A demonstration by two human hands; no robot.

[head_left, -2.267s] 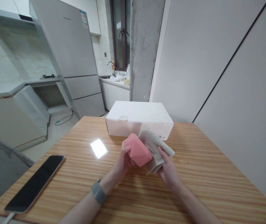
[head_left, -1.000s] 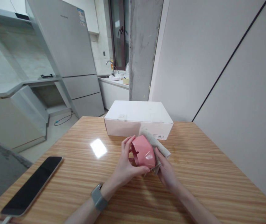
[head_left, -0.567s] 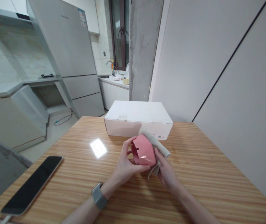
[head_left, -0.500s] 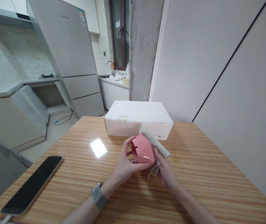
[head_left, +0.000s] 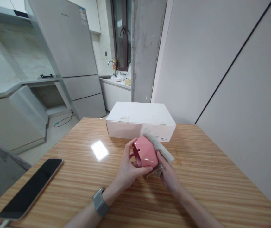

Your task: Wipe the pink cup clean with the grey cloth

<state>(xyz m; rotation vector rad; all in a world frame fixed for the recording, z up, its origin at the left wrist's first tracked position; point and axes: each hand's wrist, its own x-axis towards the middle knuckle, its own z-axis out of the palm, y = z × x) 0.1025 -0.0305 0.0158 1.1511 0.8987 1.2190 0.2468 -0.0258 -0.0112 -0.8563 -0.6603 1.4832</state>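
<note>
A glossy pink hollow piece with angled sides (head_left: 146, 152), open on its left side and notched at the rim, is held above the table. My left hand (head_left: 131, 167) grips it from the left, fingers at the top of the rim and thumb along the bottom. A folded light grey cloth (head_left: 160, 147) is in my right hand (head_left: 168, 172), pressed against the right side of the pink piece. Most of my right fingers are hidden behind the cloth. I cannot tell exactly what the pink piece is.
Behind my hands stands a closed white cardboard box (head_left: 140, 114) on the wooden table (head_left: 211, 177). A phone (head_left: 32, 188) with a white cable lies at the table's left edge. Farther back are a fridge (head_left: 76, 47) and a sink counter (head_left: 116, 84).
The cloth has shifted slightly against the pink piece, and its lower corner hangs differently. Both hands keep their holds. The whole view has moved a little.
</note>
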